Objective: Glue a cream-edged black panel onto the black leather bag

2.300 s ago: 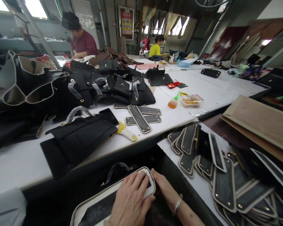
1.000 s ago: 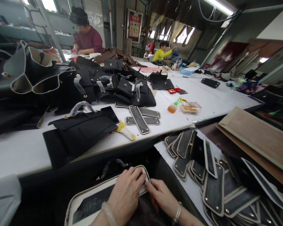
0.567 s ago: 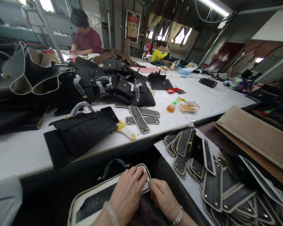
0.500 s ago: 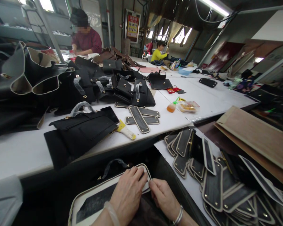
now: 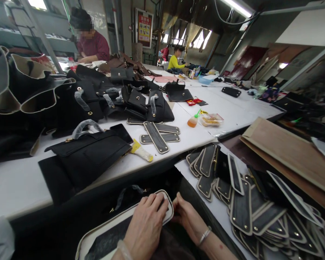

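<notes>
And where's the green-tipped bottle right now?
In the head view, the green-tipped bottle is on the white table, right of centre, just left of the clear package.

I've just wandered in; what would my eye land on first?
Probably the bare left hand, resting on a cream, round-cornered piece with a black patch at bottom centre, the bare right hand by its end. Beyond, black bags with plastic-wrapped handles crowd the left. Dark, cream-edged, studded strips heap up lower right.

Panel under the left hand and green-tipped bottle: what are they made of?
Panel: possibly leatherette or coated board, judging by its smooth cream border and dull, mottled dark centre; I can't tell which.
Bottle: probably translucent plastic, as orange contents show through.
</notes>
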Motion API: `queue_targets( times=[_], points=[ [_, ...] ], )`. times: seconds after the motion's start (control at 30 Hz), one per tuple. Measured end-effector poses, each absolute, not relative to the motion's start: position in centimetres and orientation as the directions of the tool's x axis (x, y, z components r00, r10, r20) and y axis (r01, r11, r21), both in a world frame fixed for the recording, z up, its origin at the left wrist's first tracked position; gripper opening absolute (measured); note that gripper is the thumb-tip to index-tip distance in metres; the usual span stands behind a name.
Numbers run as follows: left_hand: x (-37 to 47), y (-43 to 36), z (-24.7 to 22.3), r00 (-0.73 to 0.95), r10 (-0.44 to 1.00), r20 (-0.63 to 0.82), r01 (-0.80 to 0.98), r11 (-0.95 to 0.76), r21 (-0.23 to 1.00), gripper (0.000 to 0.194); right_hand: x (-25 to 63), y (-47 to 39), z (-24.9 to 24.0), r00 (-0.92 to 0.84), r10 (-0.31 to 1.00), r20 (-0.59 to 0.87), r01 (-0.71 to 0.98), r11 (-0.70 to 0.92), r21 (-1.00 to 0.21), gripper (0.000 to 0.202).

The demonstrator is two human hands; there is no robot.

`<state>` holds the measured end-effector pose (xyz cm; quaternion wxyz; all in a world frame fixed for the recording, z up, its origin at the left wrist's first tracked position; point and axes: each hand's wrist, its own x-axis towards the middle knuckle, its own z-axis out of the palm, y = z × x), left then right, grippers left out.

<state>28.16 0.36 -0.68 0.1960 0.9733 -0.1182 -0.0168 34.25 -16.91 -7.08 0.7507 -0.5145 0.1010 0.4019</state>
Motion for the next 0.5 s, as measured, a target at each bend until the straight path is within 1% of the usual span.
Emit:
queue_targets(
  times=[0.03, 0.07, 0.2, 0.3, 0.4, 0.5],
  points=[
    [28.2, 0.4, -0.8, 0.972, -0.234, 0.015, -0.221, -0.894, 0.390, 0.039, 34.4, -16.4, -7.6, 0.647, 0.492, -0.583, -0.741, 0.222, -0.634, 0.041],
    [28.3, 0.4, -0.8, 0.972, -0.233, 0.014, -0.219, -0.891, 0.398, 0.041, 34.5, -15.7, -8.1, 0.630, 0.501, -0.593, -0.764, 0.263, -0.589, 0.039],
    [28.5, 0.5, -0.8, 0.971, -0.237, -0.019, -0.207, -0.882, 0.424, 0.046, 34.3, -13.1, -9.8, 0.564, 0.613, -0.554, -0.824, 0.370, -0.429, 0.044],
    [28.6, 0.6, -0.5, 0.970, -0.241, -0.035, -0.204, -0.885, 0.419, 0.048, 33.6, -12.3, -10.4, 0.577, 0.639, -0.509, -0.817, 0.458, -0.351, 0.045],
    [28.7, 0.5, -0.3, 0.968, -0.248, -0.047, -0.208, -0.888, 0.411, 0.051, 33.1, -12.3, -10.5, 0.570, 0.653, -0.499, -0.820, 0.492, -0.292, 0.048],
    [28.7, 0.4, -0.3, 0.961, -0.265, -0.074, -0.216, -0.895, 0.389, 0.050, 33.0, -12.6, -10.3, 0.559, 0.664, -0.496, -0.820, 0.529, -0.217, 0.046]
  ],
)
